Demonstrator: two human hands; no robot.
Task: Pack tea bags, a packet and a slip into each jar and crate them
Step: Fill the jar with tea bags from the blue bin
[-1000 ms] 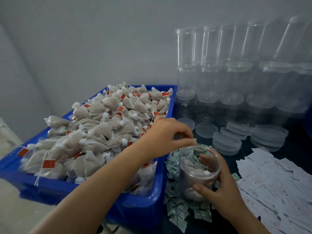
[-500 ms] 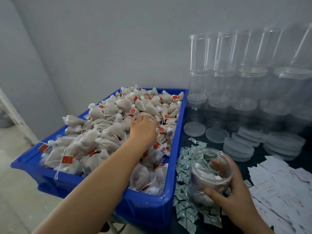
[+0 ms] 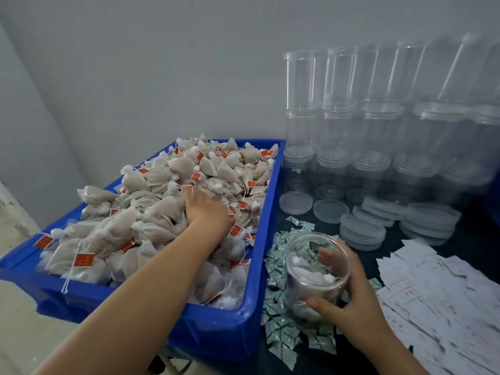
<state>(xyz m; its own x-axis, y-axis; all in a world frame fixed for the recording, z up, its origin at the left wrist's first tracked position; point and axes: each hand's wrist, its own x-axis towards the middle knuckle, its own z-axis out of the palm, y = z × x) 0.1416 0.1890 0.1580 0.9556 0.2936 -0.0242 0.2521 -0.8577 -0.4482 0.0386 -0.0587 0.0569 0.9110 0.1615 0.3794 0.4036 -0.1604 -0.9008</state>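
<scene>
Left hand (image 3: 205,209) is down in the heap of tea bags (image 3: 162,212) in the blue bin (image 3: 243,323), fingers buried among the sachets; I cannot tell whether they have closed on one yet. Right hand (image 3: 349,293) is wrapped around the open jar (image 3: 315,274), thumb on the near wall, fingers curled over the far rim. The jar stands on the scatter of green packets (image 3: 281,331) just right of the bin and already holds some bags. Slips (image 3: 438,293) are spread to its right; empty jars (image 3: 338,112) and lids (image 3: 362,231) stand behind. To do this step well, I judge: take the bags by the body, not the tag, so strings don't drag neighbours over the bin wall; keep the jar steady and its mouth clear for the drop. Against a second ago: the left hand was at the jar mouth then; half a second ago it had reached the heap, and now it sits deeper in. The right hand's hold on the jar is unchanged.
</scene>
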